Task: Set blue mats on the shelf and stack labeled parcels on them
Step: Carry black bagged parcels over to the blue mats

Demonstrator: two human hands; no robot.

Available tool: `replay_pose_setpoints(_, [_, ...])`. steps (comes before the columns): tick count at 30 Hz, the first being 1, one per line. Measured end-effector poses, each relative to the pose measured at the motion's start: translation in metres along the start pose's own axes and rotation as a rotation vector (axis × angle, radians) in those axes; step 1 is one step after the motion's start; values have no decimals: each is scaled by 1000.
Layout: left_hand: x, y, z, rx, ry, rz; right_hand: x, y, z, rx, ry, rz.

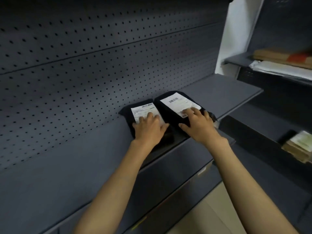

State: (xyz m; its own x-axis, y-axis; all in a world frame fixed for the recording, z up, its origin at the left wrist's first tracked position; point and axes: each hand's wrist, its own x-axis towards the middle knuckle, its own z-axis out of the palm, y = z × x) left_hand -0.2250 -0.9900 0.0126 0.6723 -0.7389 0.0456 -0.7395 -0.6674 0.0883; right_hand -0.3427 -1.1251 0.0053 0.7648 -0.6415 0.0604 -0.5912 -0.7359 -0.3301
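Note:
Two dark parcels with white barcode labels lie side by side on the grey shelf point(224, 92). My left hand point(149, 128) rests flat on the left parcel point(128, 114), fingers straight over its label. My right hand point(197, 124) presses on the right parcel point(162, 105), fingertips on the lower end of its label, thumb spread out to the left. What lies under the parcels is too dark to tell; I cannot make out a blue mat.
A perforated grey back panel point(84, 65) rises behind the shelf. To the right, a neighbouring shelf unit holds brown and white packages point(283, 63) above and a stack of brown parcels point(298, 147) lower down. Beige floor point(211, 217) shows below.

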Motion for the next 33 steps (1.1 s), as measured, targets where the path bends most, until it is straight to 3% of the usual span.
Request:
replay_pose_setpoints(11, [11,36,35,-159,-34,-370,57,34,15,47,-127,-78])
replay_pose_setpoints(16, [-5,45,44,-236,111,-563,53,44,16,135,-133,-88])
replay_pose_setpoints(22, [-19,35,34,-274,24,-780,49,52,15,217,-72,-149])
replay_pose_setpoints(33, [-65,21,34,-479,545,-838,31,31,14,448,159,-236])
